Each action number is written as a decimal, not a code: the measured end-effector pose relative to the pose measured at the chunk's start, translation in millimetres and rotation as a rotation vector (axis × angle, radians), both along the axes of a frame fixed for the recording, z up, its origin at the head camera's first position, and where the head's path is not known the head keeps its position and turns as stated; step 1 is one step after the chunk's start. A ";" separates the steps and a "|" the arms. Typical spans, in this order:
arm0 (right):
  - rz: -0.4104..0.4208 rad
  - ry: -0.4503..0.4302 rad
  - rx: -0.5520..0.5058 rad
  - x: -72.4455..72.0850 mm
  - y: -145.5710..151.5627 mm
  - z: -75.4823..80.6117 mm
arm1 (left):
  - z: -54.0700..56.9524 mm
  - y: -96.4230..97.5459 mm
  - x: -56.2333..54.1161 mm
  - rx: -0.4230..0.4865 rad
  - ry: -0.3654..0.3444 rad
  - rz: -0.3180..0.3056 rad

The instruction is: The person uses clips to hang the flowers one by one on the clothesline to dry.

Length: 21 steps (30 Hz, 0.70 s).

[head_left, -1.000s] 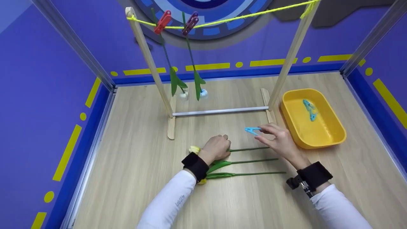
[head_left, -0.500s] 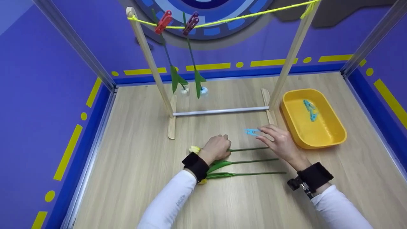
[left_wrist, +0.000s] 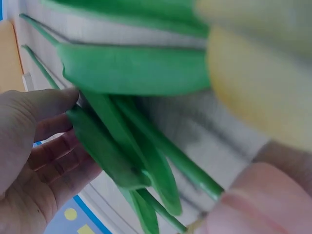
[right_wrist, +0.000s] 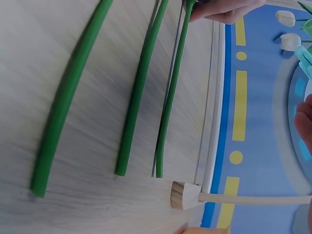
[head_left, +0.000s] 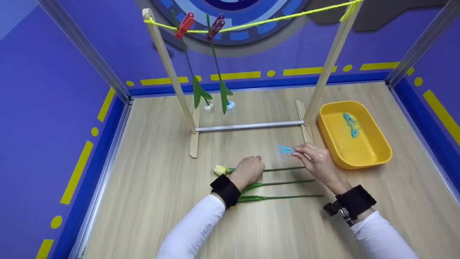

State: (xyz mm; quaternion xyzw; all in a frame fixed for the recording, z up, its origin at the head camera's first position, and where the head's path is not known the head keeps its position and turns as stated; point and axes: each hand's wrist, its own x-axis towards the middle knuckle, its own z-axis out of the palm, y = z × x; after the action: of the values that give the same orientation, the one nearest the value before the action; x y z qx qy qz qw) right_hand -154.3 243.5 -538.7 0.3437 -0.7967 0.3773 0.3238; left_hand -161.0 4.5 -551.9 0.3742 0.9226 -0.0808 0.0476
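Note:
In the head view my left hand (head_left: 249,170) lies over the farthest of three yellow tulips on the table, with that tulip's head (head_left: 220,170) showing left of it. The left wrist view has the thumb and fingers around its green stem and leaves (left_wrist: 105,151). To the right, my right hand (head_left: 318,162) pinches a light blue clothespin (head_left: 286,149) by its handle ends, above the table. Nearer me lie the middle tulip's stem (head_left: 287,183) and the nearest tulip's stem (head_left: 284,196); their heads are mostly hidden by my left arm.
Behind the hands stands a wooden frame (head_left: 330,61) with a yellow cord (head_left: 269,22). A red clothespin (head_left: 184,25) and a purple clothespin (head_left: 215,27) hold two pale tulips upside down. A yellow tray (head_left: 381,151) at right contains blue-green clothespins (head_left: 350,124).
My left hand has shifted slightly right, uncovering more of the far tulip beside its head. My right thumb and fingers have squeezed closer together on the blue clothespin's handles.

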 end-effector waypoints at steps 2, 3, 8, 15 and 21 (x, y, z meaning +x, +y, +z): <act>-0.016 -0.013 -0.005 -0.1 1.7 -0.9 | -2.2 4.4 3.9 0.000 0.026 -0.015; -0.025 -0.018 -0.004 -0.2 2.5 -1.3 | -3.3 6.6 5.9 -0.004 0.044 -0.023; -0.044 -0.037 -0.001 0.3 4.6 -2.8 | -8.3 15.1 13.8 -0.031 0.158 -0.023; -0.067 -0.070 -0.049 0.9 8.6 -1.9 | -10.7 12.2 10.2 0.022 0.155 -0.004; -0.117 -0.081 -0.078 2.0 12.8 -4.0 | -8.4 2.8 1.4 0.159 0.020 0.054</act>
State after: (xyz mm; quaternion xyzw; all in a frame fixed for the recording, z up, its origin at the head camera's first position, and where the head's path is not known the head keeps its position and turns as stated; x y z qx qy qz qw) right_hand -152.3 256.3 -542.7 0.2682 -0.8125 0.4021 0.3259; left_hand -159.7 7.3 -560.3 0.3509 0.9363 -0.0097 0.0108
